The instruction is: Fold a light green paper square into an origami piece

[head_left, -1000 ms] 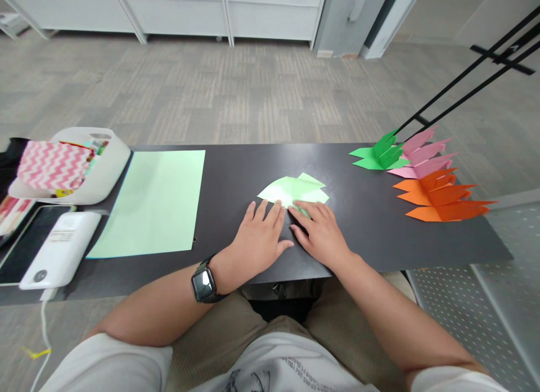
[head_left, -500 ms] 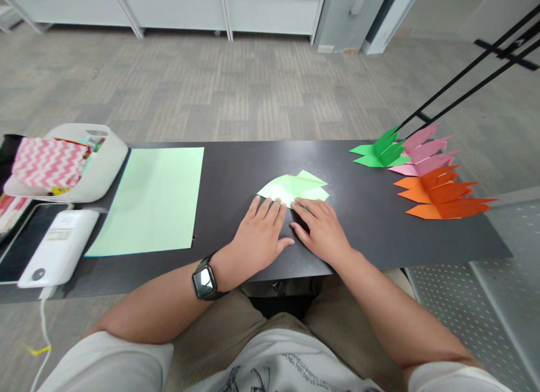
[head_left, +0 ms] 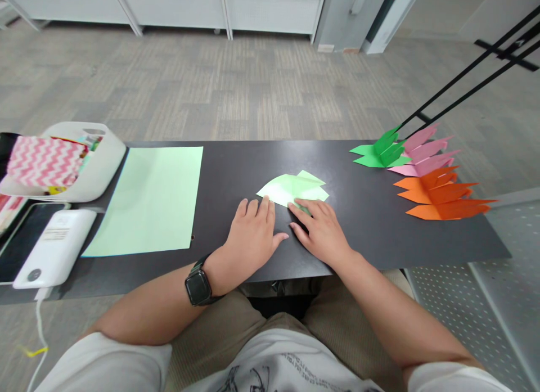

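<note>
A folded light green paper [head_left: 291,187] lies on the dark table [head_left: 236,167] in front of me. My left hand [head_left: 254,234], with a black watch on its wrist, rests flat at the paper's lower left edge, thumb spread out, holding nothing. My right hand [head_left: 319,229] lies with its fingertips on the paper's lower right part, fingers extended and thumb apart. Part of the paper's near edge is hidden under the right fingers.
Light green sheets [head_left: 152,198] lie at the left, beside a white basket [head_left: 103,170], a white power bank [head_left: 56,246] and a dark-screened device [head_left: 27,234]. Green [head_left: 379,151], pink [head_left: 426,153] and orange [head_left: 441,195] folded papers stand at the right.
My left hand has slid slightly left and back toward me, off most of the paper. My right fingertips have shifted a little; the folded paper stays nearly in place.
</note>
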Demonstrator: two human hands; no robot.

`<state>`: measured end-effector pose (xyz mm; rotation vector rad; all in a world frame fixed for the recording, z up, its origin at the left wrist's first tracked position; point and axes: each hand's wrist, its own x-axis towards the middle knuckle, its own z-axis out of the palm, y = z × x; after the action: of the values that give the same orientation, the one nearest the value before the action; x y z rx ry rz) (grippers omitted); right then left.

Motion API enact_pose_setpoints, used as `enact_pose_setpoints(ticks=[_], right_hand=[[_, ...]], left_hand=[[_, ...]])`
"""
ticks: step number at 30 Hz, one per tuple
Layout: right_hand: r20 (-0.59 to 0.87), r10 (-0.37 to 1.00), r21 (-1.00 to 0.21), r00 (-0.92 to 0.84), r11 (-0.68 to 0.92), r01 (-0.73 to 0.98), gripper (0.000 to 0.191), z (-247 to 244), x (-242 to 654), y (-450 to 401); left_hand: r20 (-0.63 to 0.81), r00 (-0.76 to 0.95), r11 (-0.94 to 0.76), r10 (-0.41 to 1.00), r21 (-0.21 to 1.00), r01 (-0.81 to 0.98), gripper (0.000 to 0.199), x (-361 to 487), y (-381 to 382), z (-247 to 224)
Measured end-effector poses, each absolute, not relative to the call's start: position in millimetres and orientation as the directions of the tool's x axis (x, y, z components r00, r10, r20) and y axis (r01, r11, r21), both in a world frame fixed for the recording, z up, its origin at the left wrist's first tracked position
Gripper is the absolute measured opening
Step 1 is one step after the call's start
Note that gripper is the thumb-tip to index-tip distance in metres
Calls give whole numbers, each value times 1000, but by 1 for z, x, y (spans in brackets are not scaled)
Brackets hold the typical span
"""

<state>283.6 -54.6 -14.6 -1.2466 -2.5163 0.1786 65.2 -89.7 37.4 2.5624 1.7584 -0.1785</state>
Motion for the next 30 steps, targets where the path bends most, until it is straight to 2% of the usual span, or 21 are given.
enact_pose_setpoints(ticks=[20, 27, 30], right_hand=[[235, 786, -247, -571, 617, 747, 47, -15, 284, -54], [227, 789, -232, -571, 614, 755, 45, -13, 284, -55], [217, 792, -235, -570, 609, 757, 45, -13, 284, -55]], left_hand=[[-147, 260, -276, 955, -102, 956, 71, 63, -86, 48], [-78, 165, -175, 983, -140, 975, 55, 51, -81, 55], [-44, 215, -219, 976, -88, 972, 45, 50, -84, 59]])
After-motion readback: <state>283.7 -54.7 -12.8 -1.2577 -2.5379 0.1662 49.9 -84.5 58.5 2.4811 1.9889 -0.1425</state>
